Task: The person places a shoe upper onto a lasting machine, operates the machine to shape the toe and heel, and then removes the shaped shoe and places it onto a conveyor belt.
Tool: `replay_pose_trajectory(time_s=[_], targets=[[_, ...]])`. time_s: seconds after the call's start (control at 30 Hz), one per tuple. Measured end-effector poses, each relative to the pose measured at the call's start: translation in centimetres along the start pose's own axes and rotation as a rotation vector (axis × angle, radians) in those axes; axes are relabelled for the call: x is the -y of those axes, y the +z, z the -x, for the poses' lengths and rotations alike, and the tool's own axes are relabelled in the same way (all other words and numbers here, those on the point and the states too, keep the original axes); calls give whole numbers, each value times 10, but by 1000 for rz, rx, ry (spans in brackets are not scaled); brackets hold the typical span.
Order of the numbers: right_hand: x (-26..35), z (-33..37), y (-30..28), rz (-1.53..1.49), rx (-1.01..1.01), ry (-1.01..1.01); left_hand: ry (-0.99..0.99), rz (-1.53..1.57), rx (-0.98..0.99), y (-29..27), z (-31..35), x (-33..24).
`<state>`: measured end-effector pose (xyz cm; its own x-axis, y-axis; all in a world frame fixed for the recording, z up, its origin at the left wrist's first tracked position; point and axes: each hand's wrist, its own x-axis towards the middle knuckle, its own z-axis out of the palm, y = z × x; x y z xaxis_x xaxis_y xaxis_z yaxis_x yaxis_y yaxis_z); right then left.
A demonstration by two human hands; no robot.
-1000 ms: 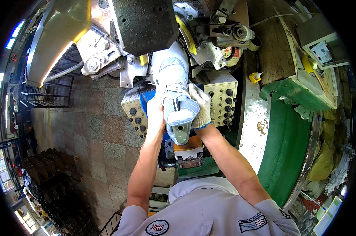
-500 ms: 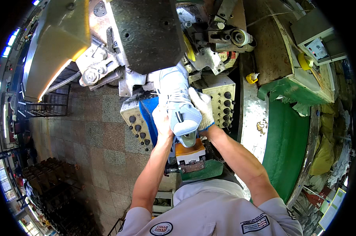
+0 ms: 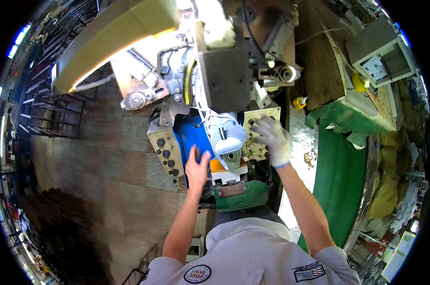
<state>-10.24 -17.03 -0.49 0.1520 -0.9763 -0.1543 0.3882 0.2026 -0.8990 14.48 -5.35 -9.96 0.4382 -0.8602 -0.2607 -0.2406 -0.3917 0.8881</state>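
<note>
A light blue shoe upper (image 3: 228, 142) with white laces sits on a greenish last (image 3: 231, 160) in the middle of a machine. Its far end is hidden under a dark metal block (image 3: 224, 80). To the left of the shoe, my bare left hand (image 3: 197, 170) is apart from it, thumb and fingers separated and holding nothing. On the other side, my right hand (image 3: 275, 140) in a white knitted glove hovers over the right control panel (image 3: 260, 121), fingers spread. Below the last is an orange pad (image 3: 218, 166) on a white support.
A left panel with black knobs (image 3: 161, 151) stands beside a blue plate (image 3: 190, 130). A large pale cover (image 3: 115, 38) overhangs at the upper left. At the right are a green belt (image 3: 341, 180) and a bench holding a grey box (image 3: 383, 52). Dark racks (image 3: 51, 107) stand at far left.
Both hands have let go of the shoe and drawn away to either side. The shoe stays in the machine, now with the dark block over its far part.
</note>
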Motion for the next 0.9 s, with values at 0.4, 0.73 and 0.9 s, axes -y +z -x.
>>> replay_pose_trajectory(time_s=[0.4,0.73,0.9], targets=[[19,111,-99,83,-322,243,227,-425,193,25,78,93],[62,130,-28,30,-67,181,-271,464,86,-145,143,1],[58,133,38,-47,290,57,-252,1235,259,-97,181,-124]])
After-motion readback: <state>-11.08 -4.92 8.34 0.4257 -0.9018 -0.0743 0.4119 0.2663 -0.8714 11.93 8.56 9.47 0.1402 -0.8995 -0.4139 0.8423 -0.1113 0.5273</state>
